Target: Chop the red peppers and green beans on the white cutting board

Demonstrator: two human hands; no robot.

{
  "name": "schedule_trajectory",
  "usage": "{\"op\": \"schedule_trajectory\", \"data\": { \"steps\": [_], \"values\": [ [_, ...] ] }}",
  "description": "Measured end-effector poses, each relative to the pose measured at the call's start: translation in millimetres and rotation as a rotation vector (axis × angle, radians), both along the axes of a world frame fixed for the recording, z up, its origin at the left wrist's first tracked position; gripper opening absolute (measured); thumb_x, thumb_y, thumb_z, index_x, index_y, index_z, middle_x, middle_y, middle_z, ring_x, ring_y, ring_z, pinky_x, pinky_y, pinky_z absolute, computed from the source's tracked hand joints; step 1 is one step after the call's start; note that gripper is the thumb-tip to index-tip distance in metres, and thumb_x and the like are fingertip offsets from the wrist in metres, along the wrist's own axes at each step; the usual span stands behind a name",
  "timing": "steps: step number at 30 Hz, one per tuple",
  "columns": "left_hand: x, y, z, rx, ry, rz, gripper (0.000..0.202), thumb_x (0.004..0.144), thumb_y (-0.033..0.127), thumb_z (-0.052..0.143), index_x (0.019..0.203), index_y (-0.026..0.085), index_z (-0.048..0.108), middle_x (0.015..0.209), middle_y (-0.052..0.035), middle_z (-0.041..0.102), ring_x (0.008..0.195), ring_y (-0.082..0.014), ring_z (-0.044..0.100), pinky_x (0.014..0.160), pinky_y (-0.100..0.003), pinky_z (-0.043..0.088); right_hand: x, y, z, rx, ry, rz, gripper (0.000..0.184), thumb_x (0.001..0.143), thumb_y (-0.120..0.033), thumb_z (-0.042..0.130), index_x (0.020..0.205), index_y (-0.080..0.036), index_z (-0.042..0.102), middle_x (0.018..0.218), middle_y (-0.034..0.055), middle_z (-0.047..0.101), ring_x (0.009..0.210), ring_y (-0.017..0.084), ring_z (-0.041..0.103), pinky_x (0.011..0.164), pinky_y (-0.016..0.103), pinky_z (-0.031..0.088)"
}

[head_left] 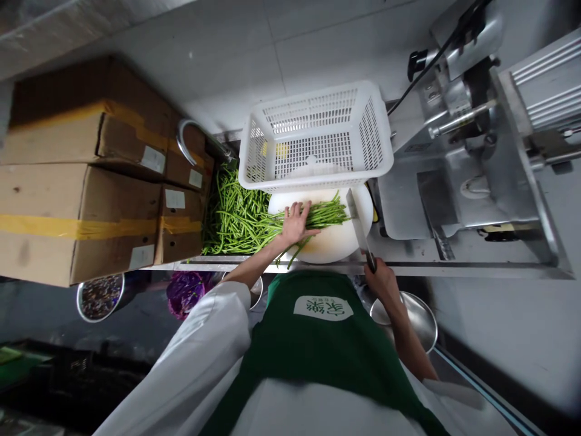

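Note:
A bunch of long, thin green stalks (pixel 329 213) lies across a round white cutting board (pixel 338 242), tips to the right. My left hand (pixel 296 225) rests on top of the bunch, fingers spread and thumb pointing right. My right hand (pixel 381 280) is closed around the dark handle of a kitchen knife (pixel 358 227). The broad blade stands at the right tips of the stalks; whether it touches them I cannot tell. Left of the board, a large heap of the same loose stalks (pixel 240 212) spreads over the counter, and a few hang over the front edge.
Behind the board sits a white plastic basket (pixel 315 175). Stacked cardboard boxes (pixel 118 224) stand at the left, beside a curved metal tap (pixel 186 142). A metal slicing machine (pixel 476 151) fills the right end. Below the counter are a steel bowl (pixel 420 321) and a bucket (pixel 100 297).

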State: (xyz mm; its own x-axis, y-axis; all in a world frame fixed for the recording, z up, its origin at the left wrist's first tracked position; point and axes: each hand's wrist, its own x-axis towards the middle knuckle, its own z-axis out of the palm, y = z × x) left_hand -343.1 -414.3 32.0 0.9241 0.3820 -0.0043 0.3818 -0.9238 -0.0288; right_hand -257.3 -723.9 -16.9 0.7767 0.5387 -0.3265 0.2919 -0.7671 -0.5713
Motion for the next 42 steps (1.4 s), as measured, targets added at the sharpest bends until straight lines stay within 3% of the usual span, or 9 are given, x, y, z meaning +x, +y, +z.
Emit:
{"op": "schedule_trajectory", "data": {
  "steps": [4,9,16,21,25,30,36,39,42],
  "values": [
    [-52,14,4.6,-0.038,0.034,-0.123,0.040,0.099,0.040,0.044,0.131,0.022,0.061,0.125,-0.0132,0.057,0.120,-0.0300,0.047,0.105,-0.046,0.036,1,0,-3.8,-0.007,0.023,-0.003,0.020,0.095,-0.032,0.050,0.101,-0.017,0.061,0.085,0.0094,0.068,0.080,0.024,0.063,0.067,0.028,0.036],
    [-70,23,-6.1,-0.037,0.070,-0.176,0.035,0.101,0.036,0.041,0.122,0.023,0.066,0.116,-0.0119,0.061,0.114,-0.0286,0.050,0.102,-0.046,0.036,1,1,-7.4,0.009,0.052,-0.014,0.021,0.094,-0.034,0.049,0.102,-0.017,0.061,0.084,0.0087,0.067,0.079,0.023,0.061,0.068,0.028,0.036],
    [-12,0,-3.9,-0.119,-0.109,-0.078,0.041,0.104,0.039,0.032,0.118,0.020,0.066,0.109,-0.0118,0.062,0.107,-0.0251,0.053,0.097,-0.040,0.040,4,-1,-8.2,0.032,0.043,-0.020,0.023,0.092,-0.035,0.050,0.100,-0.017,0.062,0.085,0.0092,0.067,0.080,0.023,0.061,0.067,0.028,0.037],
    [44,-6,-5.5,-0.205,-0.064,-0.091,0.059,0.096,0.059,0.047,0.142,0.022,0.051,0.134,-0.0137,0.056,0.126,-0.0298,0.047,0.108,-0.044,0.036,5,1,-4.4,0.011,0.051,-0.023,0.026,0.094,-0.037,0.050,0.103,-0.017,0.062,0.087,0.0098,0.069,0.081,0.024,0.062,0.068,0.028,0.038],
    [37,-6,-13.3,-0.131,0.145,-0.014,0.105,0.080,0.072,0.060,0.161,0.020,0.016,0.155,-0.0203,0.034,0.141,-0.0430,0.030,0.113,-0.059,0.026,7,1,-1.2,0.006,0.041,-0.016,0.030,0.097,-0.042,0.049,0.104,-0.016,0.063,0.092,0.0120,0.070,0.084,0.024,0.063,0.068,0.028,0.037],
    [2,-12,-19.6,-0.033,0.221,-0.156,0.083,0.091,0.050,0.057,0.160,0.024,0.018,0.146,-0.0184,0.045,0.133,-0.0378,0.042,0.115,-0.057,0.024,1,4,-0.4,-0.050,-0.023,-0.006,0.032,0.101,-0.040,0.045,0.108,-0.013,0.061,0.089,0.0135,0.070,0.082,0.025,0.064,0.068,0.029,0.036],
    [43,-23,-23.1,-0.171,0.312,-0.141,0.130,0.064,0.080,0.070,0.161,0.022,0.007,0.164,-0.0183,0.020,0.143,-0.0449,0.027,0.113,-0.061,0.027,0,6,2.0,-0.057,-0.050,0.049,0.030,0.101,-0.038,0.045,0.109,-0.013,0.060,0.091,0.0136,0.070,0.084,0.026,0.065,0.070,0.029,0.037],
    [65,-41,-31.9,-0.121,0.239,-0.193,0.113,0.079,0.080,0.054,0.162,0.018,0.008,0.164,-0.0170,0.021,0.143,-0.0441,0.026,0.114,-0.062,0.025,4,5,3.6,-0.064,-0.032,0.026,0.030,0.101,-0.038,0.045,0.110,-0.013,0.060,0.090,0.0137,0.070,0.084,0.025,0.065,0.068,0.028,0.036],
    [70,-57,-40.3,-0.018,0.174,-0.162,0.083,0.096,0.063,0.037,0.161,0.018,0.013,0.164,-0.0136,0.026,0.142,-0.0393,0.029,0.113,-0.059,0.029,9,7,5.3,-0.067,-0.024,0.035,0.030,0.100,-0.037,0.046,0.111,-0.013,0.060,0.087,0.0119,0.069,0.079,0.024,0.064,0.066,0.028,0.035]
  ]
}}
